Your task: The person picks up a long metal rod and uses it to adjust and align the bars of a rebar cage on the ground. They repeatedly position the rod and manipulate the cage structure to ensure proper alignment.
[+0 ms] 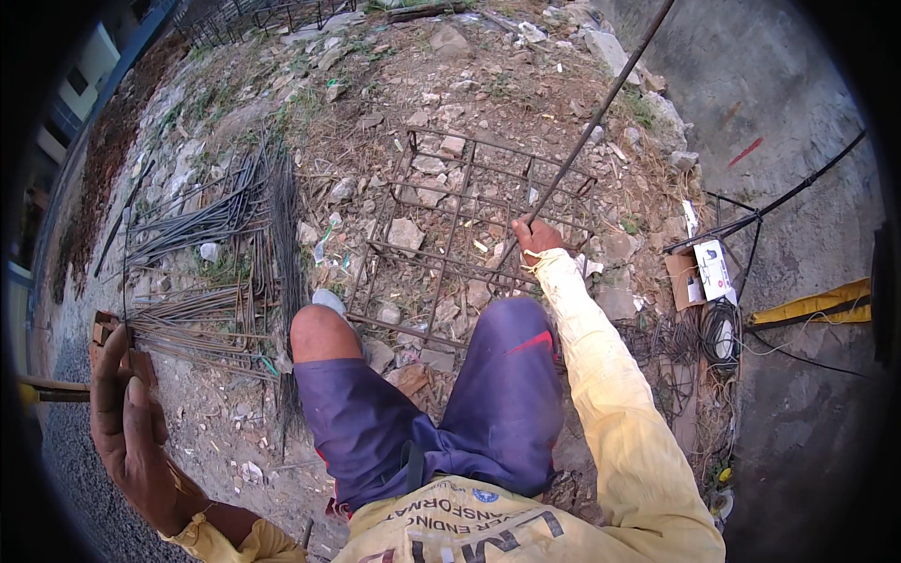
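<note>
Rebar rod (601, 114) slants over the right side of a steel rebar cage (454, 220), the right hand (540, 236) clenched around it; well left of the cage, the left hand (136, 418) curls, its hold unclear.

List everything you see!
Rebar frame: one, rusty brown, centre
Long rod: one, dark, upper right
Thin rods: many, grey and rusty, left
Wire bundle: one, dark, left
Metal cages: uncountable, dark, top
Stones: many, pale, scattered
Concrete: one stretch, grey, right
Grass: patches, green, upper half
Blocks: some, reddish, left
Box: one, white and brown, right
Cable coil: one, black, below box
Strip: one, yellow-black, right edge
Shirt: one, yellow, bottom
Shorts: one, purple, bottom
Left hand: one, yellow-sleeved, left
Right hand: one, yellow-sleeved, gripping long rod
</note>
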Available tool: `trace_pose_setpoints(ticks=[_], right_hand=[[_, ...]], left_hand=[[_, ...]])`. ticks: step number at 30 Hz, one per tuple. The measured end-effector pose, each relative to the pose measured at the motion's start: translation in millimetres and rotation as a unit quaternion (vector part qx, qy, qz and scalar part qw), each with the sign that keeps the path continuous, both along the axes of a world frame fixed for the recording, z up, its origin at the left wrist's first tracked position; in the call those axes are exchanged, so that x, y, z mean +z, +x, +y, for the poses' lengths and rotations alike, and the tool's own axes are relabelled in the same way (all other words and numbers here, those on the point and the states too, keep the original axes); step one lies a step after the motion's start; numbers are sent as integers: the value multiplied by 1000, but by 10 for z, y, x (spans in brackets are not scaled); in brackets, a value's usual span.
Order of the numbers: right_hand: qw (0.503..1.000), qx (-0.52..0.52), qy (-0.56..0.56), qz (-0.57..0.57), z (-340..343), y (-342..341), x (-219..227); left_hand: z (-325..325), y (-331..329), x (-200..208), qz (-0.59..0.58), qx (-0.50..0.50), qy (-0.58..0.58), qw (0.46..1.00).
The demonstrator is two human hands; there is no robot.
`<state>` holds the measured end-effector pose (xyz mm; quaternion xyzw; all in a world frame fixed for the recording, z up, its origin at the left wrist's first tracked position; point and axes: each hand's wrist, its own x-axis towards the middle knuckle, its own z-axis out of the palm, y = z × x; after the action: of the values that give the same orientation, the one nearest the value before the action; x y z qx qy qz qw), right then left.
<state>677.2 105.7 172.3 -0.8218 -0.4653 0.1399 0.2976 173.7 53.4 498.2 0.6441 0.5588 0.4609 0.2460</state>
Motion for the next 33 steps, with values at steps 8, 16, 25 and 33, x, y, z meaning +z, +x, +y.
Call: trace_pose_setpoints(ticks=[8,16,25,33], right_hand=[[999,22,-31,29,48,-54,71],[997,32,-66,13,113,-132,204],[937,94,-20,336,100,404,505],[700,4,262,665,825,677,1661]], left_hand=[[979,2080,-1290,-257,-283,-183,906],[1320,3700,-2390,-209,-423,-239,849],[1301,3826,-2479,-224,-441,-301,815],[1332,3784,-2458,-211,-442,-310,815]])
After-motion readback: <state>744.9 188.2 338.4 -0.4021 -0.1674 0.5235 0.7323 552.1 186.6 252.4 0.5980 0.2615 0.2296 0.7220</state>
